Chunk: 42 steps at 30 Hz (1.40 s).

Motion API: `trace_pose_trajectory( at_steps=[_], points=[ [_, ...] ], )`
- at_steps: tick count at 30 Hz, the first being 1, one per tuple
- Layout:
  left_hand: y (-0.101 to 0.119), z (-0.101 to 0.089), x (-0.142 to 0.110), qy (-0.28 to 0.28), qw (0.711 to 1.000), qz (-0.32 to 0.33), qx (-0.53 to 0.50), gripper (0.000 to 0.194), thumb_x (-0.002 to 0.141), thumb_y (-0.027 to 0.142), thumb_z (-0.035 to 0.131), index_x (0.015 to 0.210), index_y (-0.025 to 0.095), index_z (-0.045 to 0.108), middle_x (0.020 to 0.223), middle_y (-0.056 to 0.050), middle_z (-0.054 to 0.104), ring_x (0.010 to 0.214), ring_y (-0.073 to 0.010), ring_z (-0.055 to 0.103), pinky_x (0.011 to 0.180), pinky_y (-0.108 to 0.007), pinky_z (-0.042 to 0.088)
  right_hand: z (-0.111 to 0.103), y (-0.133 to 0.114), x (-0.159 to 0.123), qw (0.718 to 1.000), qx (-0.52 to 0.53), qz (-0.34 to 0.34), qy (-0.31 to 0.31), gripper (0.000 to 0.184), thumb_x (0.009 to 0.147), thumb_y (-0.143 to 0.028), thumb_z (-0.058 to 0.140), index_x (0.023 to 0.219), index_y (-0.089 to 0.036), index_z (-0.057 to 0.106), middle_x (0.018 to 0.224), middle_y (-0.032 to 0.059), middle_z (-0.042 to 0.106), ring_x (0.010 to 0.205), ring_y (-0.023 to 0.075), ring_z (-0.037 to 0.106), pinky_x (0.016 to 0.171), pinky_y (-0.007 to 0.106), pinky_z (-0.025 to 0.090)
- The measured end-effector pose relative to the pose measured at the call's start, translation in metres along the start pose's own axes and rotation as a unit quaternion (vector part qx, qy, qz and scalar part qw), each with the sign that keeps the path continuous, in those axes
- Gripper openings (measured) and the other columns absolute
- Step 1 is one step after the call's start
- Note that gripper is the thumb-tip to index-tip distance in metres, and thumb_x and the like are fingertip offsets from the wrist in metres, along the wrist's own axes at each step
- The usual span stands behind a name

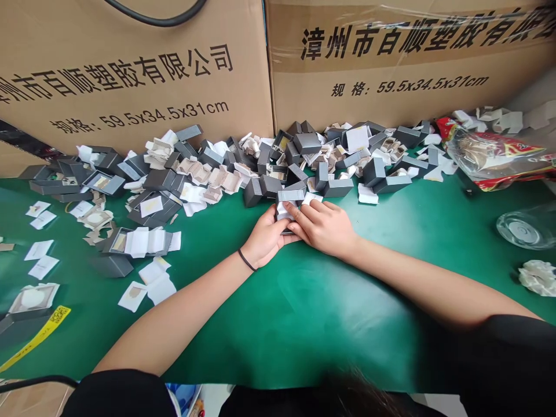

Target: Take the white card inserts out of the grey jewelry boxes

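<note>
My left hand (264, 238) and my right hand (324, 227) meet at the middle of the green table (304, 313), both closed round one small grey box (288, 202) with a white insert. The box sits at the near edge of a long heap of small grey boxes and white card inserts (269, 162). My right fingers press on the box's white part from the right. My left fingers curl against it from the left. A black band circles my left wrist.
Two big cardboard cartons (130, 75) (403, 58) stand behind the heap. A red and clear plastic bag (495, 153) and a glass dish (527, 229) lie at the right. Loose white cards and grey boxes (139, 243) scatter the left; a yellow strip (39, 336) lies near left.
</note>
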<state>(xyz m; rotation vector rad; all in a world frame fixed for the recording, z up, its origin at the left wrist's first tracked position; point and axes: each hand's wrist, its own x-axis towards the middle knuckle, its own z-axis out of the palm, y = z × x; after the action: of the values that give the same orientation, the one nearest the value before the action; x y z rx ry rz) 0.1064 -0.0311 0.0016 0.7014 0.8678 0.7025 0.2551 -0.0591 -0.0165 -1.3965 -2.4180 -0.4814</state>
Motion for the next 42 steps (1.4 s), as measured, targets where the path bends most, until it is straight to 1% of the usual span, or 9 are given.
trace_pose_trajectory(
  at_steps=[8, 13, 18, 22, 26, 28, 32, 38, 42],
  points=[
    [-0.0003, 0.0017, -0.0015, 0.014, 1.000, 0.006, 0.010, 0.027, 0.076, 0.004, 0.052, 0.100, 0.017, 0.054, 0.082, 0.000, 0.060, 0.064, -0.0061, 0.055, 0.079, -0.038, 0.054, -0.0013, -0.0016, 0.0005, 1.000, -0.005, 0.011, 0.009, 0.046, 0.096, -0.037, 0.031, 0.119, -0.006, 0.056, 0.069, 0.0062, 0.056, 0.066, 0.0158, 0.043, 0.057, 0.031, 0.019],
    [-0.0005, 0.0011, -0.0014, 0.008, 1.000, 0.012, 0.022, 0.031, 0.076, 0.004, 0.053, 0.102, 0.019, 0.054, 0.081, 0.001, 0.060, 0.064, -0.0058, 0.055, 0.080, -0.038, 0.053, -0.0039, -0.0046, 0.0010, 0.999, 0.002, 0.030, -0.018, 0.048, 0.096, -0.037, 0.029, 0.121, -0.005, 0.053, 0.069, 0.0064, 0.058, 0.064, 0.0152, 0.046, 0.056, 0.031, 0.021],
    [-0.0016, 0.0002, -0.0019, 0.001, 0.999, 0.012, 0.033, 0.031, 0.076, 0.005, 0.052, 0.103, 0.020, 0.054, 0.085, 0.000, 0.060, 0.068, -0.0073, 0.056, 0.081, -0.039, 0.053, -0.0026, -0.0048, 0.0005, 0.999, 0.010, 0.038, -0.036, 0.048, 0.097, -0.037, 0.027, 0.126, -0.006, 0.050, 0.074, 0.0071, 0.060, 0.066, 0.0147, 0.048, 0.056, 0.030, 0.024],
    [-0.0031, 0.0013, -0.0027, 0.015, 0.999, 0.030, 0.013, 0.027, 0.078, 0.007, 0.051, 0.102, 0.019, 0.054, 0.089, -0.001, 0.059, 0.073, -0.0088, 0.057, 0.080, -0.039, 0.053, 0.0009, -0.0010, -0.0002, 1.000, 0.009, 0.023, 0.001, 0.045, 0.096, -0.038, 0.030, 0.124, -0.010, 0.052, 0.075, 0.0054, 0.061, 0.067, 0.0143, 0.048, 0.057, 0.029, 0.027],
    [-0.0024, 0.0020, -0.0028, 0.022, 1.000, 0.022, -0.001, 0.018, 0.079, 0.007, 0.051, 0.094, 0.017, 0.054, 0.084, 0.000, 0.058, 0.070, -0.0076, 0.055, 0.076, -0.032, 0.053, 0.0034, 0.0004, -0.0020, 0.999, 0.016, -0.010, 0.043, 0.042, 0.095, -0.039, 0.035, 0.120, -0.012, 0.056, 0.071, 0.0034, 0.060, 0.066, 0.0140, 0.047, 0.058, 0.029, 0.028],
    [-0.0019, 0.0015, -0.0024, 0.019, 1.000, 0.020, -0.007, 0.016, 0.079, 0.008, 0.052, 0.092, 0.017, 0.054, 0.083, 0.000, 0.058, 0.069, -0.0075, 0.054, 0.075, -0.030, 0.053, 0.0042, 0.0001, -0.0025, 0.999, 0.026, -0.004, 0.037, 0.043, 0.095, -0.040, 0.035, 0.121, -0.012, 0.055, 0.072, 0.0036, 0.059, 0.067, 0.0140, 0.047, 0.057, 0.029, 0.028],
    [-0.0027, -0.0006, -0.0016, 0.007, 1.000, 0.023, -0.012, 0.020, 0.078, 0.009, 0.053, 0.096, 0.018, 0.054, 0.086, 0.000, 0.058, 0.069, -0.0076, 0.054, 0.073, -0.030, 0.053, 0.0051, -0.0009, -0.0021, 0.999, 0.043, 0.020, 0.020, 0.046, 0.095, -0.042, 0.034, 0.122, -0.011, 0.055, 0.073, 0.0042, 0.059, 0.068, 0.0143, 0.047, 0.059, 0.028, 0.029],
    [-0.0034, -0.0008, -0.0025, 0.006, 1.000, 0.022, -0.011, 0.020, 0.079, 0.008, 0.052, 0.095, 0.018, 0.054, 0.089, 0.000, 0.059, 0.073, -0.0082, 0.056, 0.080, -0.033, 0.052, 0.0016, -0.0050, -0.0009, 0.998, 0.056, 0.033, -0.009, 0.046, 0.096, -0.039, 0.030, 0.122, -0.010, 0.055, 0.075, 0.0057, 0.060, 0.069, 0.0146, 0.049, 0.058, 0.028, 0.029],
    [-0.0026, 0.0006, -0.0025, 0.003, 1.000, 0.020, 0.010, 0.024, 0.078, 0.007, 0.051, 0.099, 0.019, 0.053, 0.087, 0.000, 0.058, 0.074, -0.0090, 0.056, 0.080, -0.033, 0.052, -0.0019, -0.0087, -0.0003, 0.998, 0.042, 0.036, -0.024, 0.047, 0.097, -0.038, 0.028, 0.122, -0.009, 0.055, 0.076, 0.0061, 0.062, 0.068, 0.0146, 0.050, 0.055, 0.028, 0.028]
  ],
)
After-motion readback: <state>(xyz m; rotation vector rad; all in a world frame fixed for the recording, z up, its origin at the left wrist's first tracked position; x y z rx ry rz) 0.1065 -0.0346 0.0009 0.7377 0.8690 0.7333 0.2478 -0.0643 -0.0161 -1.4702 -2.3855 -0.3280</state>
